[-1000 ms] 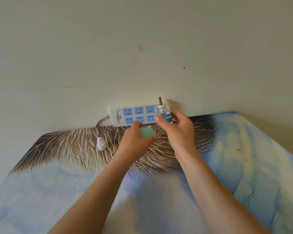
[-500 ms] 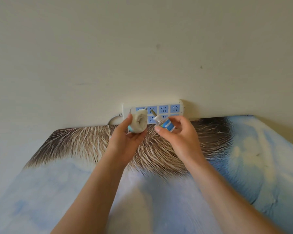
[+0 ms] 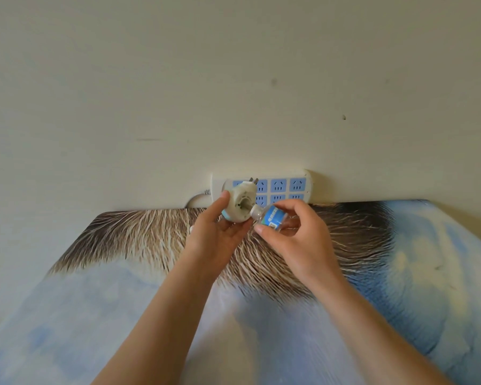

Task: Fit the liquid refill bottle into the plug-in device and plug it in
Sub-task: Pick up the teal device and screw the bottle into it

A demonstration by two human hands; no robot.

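My left hand (image 3: 218, 240) holds the plug-in device (image 3: 239, 204), a round white body with a teal edge, its hollow underside turned toward me and its plug prongs pointing up. My right hand (image 3: 295, 237) grips the small clear refill bottle (image 3: 271, 216) with a blue label, tilted so its neck enters the device's central hole. The wick is hidden inside. Just behind both stands a white power strip (image 3: 295, 184) with blue sockets, leaning on the wall.
The surface is covered by a cloth (image 3: 400, 273) printed in blue, white and brown fur-like strokes. A white cable (image 3: 196, 197) leaves the strip's left end. A plain cream wall (image 3: 233, 93) rises right behind the strip.
The bottle has tilted and moved left, its neck and wick now going into the device's hole. Earlier the device's teal side faced me; my left hand turned its underside up.
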